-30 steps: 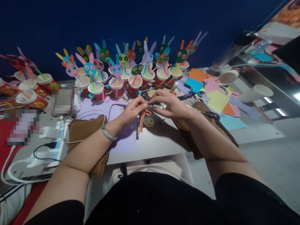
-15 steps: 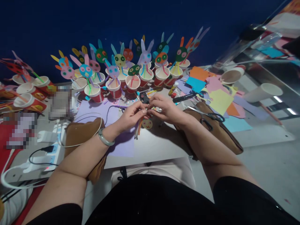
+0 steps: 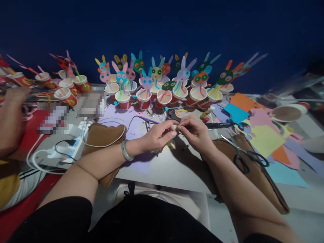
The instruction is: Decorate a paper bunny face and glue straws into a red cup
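My left hand [image 3: 163, 135] and my right hand [image 3: 194, 132] meet over the table, fingertips pinched almost together. Something tiny and pale seems to be between them, too small and too covered to name. My left wrist wears a pale green bangle [image 3: 126, 151]. Just below the fingers lies a small yellowish paper face [image 3: 171, 145], partly hidden by my left hand. A black glue gun [image 3: 173, 114] rests right behind my hands, among paper scraps. Beyond it stand several red-and-white paper cups [image 3: 143, 99] holding straw figures with coloured paper rabbit heads [image 3: 147, 82].
Scissors [image 3: 240, 153] lie on a brown pouch [image 3: 263, 179] to the right, by coloured paper sheets [image 3: 265, 137]. Leftward are another brown pouch [image 3: 103, 135], a white power strip [image 3: 77, 145] with cables, and a co-worker's forearm [image 3: 11, 118]. A black pen [image 3: 219, 125] lies behind my right hand.
My view has turned left, so the table's things sit farther right and a co-worker's arm shows at the left. My hands stay pinched together; the paper face is now more covered.
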{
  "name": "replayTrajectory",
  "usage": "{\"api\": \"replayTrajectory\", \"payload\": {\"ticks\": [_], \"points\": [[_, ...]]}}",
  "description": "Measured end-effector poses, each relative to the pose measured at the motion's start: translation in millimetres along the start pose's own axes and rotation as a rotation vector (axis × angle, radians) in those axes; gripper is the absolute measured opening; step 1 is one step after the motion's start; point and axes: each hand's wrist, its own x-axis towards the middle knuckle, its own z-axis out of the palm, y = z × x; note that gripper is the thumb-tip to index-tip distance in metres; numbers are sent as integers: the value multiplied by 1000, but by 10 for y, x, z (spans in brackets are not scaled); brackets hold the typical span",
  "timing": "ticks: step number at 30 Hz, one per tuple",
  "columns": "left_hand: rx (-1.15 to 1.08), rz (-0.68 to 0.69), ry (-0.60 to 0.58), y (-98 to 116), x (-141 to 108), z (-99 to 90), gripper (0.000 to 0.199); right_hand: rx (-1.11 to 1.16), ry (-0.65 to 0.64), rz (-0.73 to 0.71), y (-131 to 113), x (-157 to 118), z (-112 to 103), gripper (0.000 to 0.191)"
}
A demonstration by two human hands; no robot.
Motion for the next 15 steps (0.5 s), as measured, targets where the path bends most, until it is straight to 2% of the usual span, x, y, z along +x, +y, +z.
{"api": "replayTrajectory", "payload": {"ticks": [8,15], "points": [[140,192,45,-2,-29,57,16,180,135,96,-23,-20,85,12],[190,324,81,-16,-98,129,13,236,183,108,-40,-52,95,18]]}}
